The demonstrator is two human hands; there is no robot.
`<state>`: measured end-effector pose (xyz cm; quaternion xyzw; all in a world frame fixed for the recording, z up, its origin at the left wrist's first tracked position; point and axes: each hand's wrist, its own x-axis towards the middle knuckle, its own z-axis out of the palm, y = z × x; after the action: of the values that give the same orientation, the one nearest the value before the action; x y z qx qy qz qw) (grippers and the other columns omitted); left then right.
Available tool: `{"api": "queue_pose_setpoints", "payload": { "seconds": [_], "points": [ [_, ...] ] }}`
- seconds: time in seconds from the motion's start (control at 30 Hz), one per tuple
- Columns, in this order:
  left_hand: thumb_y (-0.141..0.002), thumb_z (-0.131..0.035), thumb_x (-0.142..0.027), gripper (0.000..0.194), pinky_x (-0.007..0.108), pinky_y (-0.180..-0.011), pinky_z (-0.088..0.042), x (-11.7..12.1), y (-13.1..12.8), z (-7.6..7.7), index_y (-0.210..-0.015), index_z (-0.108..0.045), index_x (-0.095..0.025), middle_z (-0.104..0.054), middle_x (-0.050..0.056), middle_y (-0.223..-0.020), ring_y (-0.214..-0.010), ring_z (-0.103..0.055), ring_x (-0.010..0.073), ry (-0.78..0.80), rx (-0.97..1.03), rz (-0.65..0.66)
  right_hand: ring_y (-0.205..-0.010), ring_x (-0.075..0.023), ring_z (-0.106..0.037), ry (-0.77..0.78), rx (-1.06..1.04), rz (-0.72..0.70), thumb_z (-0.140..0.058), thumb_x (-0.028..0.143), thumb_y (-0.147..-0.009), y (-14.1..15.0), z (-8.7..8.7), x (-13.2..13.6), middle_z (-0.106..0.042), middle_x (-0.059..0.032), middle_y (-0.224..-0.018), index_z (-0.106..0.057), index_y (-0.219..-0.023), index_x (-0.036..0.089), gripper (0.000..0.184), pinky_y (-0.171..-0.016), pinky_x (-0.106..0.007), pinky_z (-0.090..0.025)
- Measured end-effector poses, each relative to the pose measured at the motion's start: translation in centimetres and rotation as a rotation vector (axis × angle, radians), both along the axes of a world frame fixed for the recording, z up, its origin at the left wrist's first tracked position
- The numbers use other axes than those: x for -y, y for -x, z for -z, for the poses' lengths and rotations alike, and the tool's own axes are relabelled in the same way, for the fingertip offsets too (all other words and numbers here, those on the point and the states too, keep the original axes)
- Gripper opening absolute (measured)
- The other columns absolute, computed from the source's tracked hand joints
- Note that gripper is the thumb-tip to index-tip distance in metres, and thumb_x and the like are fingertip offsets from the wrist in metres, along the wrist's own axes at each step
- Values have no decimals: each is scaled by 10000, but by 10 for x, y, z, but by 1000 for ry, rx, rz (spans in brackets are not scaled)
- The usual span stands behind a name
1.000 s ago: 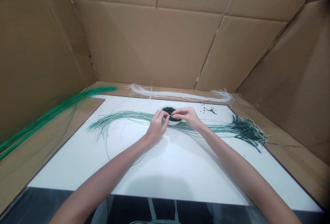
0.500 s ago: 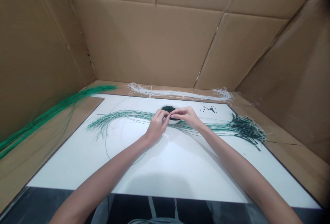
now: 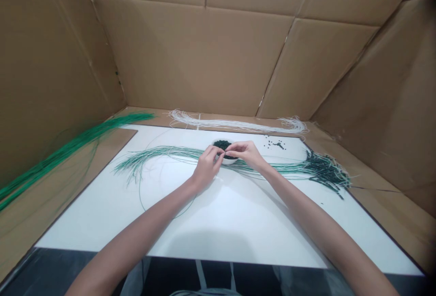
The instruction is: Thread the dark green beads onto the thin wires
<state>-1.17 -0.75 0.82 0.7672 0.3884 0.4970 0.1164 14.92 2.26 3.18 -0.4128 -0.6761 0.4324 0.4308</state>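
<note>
Both bare hands were pinching close together over a small round white bowl (image 3: 229,161) full of tiny dark green beads (image 3: 222,144), in the middle of the white flat board (image 3: 238,223). From the bowl, the left hand (image 3: 205,167) was at 8 o'clock and the right hand (image 3: 252,155) at 3 o'clock. Hardly anything had just changed (the hands had stayed almost in the same spot), so the fiddly work seemed to be right at the fingertips. What they grasped was too small to tell. A long bunch of thin green strands (image 3: 177,150) ran behind the hands, its dark, beady end (image 3: 325,169) at 3 o'clock. A bundle of thin white strands (image 3: 235,125) lay at 12 o'clock.
</note>
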Motion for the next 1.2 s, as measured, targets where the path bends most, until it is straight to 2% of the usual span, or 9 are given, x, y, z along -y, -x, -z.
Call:
{"api": "queue_pose_setpoints", "payload": {
  "seconds": [0.13,0.3,0.53,0.63,0.83,0.93,1.07,1.2],
  "points": [
    [-800,-443,-188,106,220,-647,-407,0,1,0,-832,-543,-173,-531,23,-825,-649,-473,95,14,10,2,-553,-116,-545,8,0,3,-687,316,-546,1,-1,1,-633,-23,-618,-657,-661,136,216,-530,-234,-434],
    [-777,-406,-89,241,226,-709,-414,-4,2,4,-921,-574,-184,-493,32,-868,-757,-499,104,-6,56,-7,-535,-95,-515,-9,-10,25,-675,311,-564,1,-1,1,-616,-22,-621,-645,-677,129,217,-511,-221,-419],
    [-833,-380,-164,271,237,-715,-420,-4,3,2,-1056,-530,-199,-487,32,-807,-738,-495,108,2,70,2,-547,-99,-523,-12,-12,25,-670,318,-571,1,1,-1,-616,-29,-631,-630,-672,120,225,-515,-219,-424],
    [-834,-399,-211,246,245,-706,-424,-4,4,2,-1035,-540,-201,-494,24,-771,-712,-501,111,40,85,-15,-574,-108,-543,-35,1,0,-659,323,-588,1,4,-2,-628,-34,-661,-636,-684,123,223,-533,-220,-432],
    [-825,-418,-233,207,247,-725,-424,-7,7,4,-963,-565,-186,-550,35,-828,-771,-530,124,119,160,-34,-634,-140,-577,-81,83,-27,-627,329,-625,-1,4,-3,-662,-61,-734,-669,-756,121,249,-563,-228,-445],
    [-826,-409,-218,205,241,-712,-418,-7,7,2,-945,-573,-188,-550,32,-822,-770,-524,124,109,150,-58,-625,-136,-573,-154,165,5,-579,310,-671,-1,1,-2,-668,-58,-753,-675,-775,133,226,-553,-223,-438],
    [-807,-423,-188,209,226,-697,-411,-4,5,1,-954,-572,-189,-522,21,-795,-724,-511,107,100,95,-48,-565,-104,-534,-343,297,90,-551,262,-693,2,0,-1,-656,-34,-707,-672,-731,153,168,-531,-206,-417],
    [-768,-497,-228,201,211,-655,-415,-4,4,2,-947,-578,-186,-509,18,-833,-627,-487,79,110,77,-13,-572,-91,-519,-476,349,84,-535,222,-706,6,-1,3,-622,-29,-709,-662,-734,160,144,-532,-197,-411]
  ]
}}
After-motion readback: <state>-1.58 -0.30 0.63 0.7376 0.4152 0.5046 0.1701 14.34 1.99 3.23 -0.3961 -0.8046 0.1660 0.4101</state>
